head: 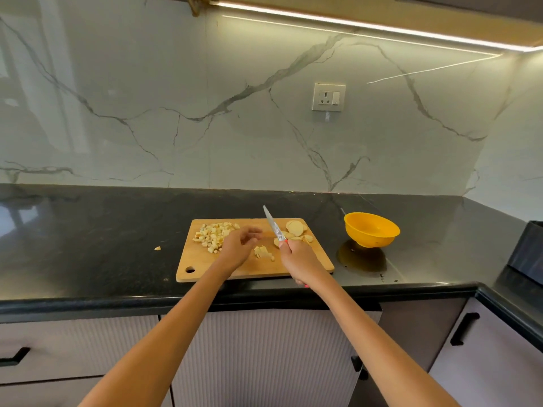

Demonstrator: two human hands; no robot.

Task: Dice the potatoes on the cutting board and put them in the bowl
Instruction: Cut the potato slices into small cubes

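Two bare forearms reach in from the near edge of the black counter [102, 259] toward the wooden cutting board [205, 268]. The right hand [296, 259] grips a knife [273, 224] by its red handle, blade raised off the wood and slanting up toward the far left. The left hand [239, 245] hovers over the board's middle with fingers loosely spread, holding nothing. Between the hands lies a small clump of cut pieces [263, 252]; a bigger heap of diced potato [214, 233] sits on the far-left part of the board, and the uncut potato slices [295, 230] lie stacked at the far-right corner, just beyond the knife hand and beside the blade. So the right hand is nearer the slices, and the left hand would have to cross the board to steady them. The yellow bowl [371, 230] stands off the board to the right, tilted and apparently empty, with bare counter between it and the board's right edge. One stray potato bit [157, 248] lies on the counter left of the board.
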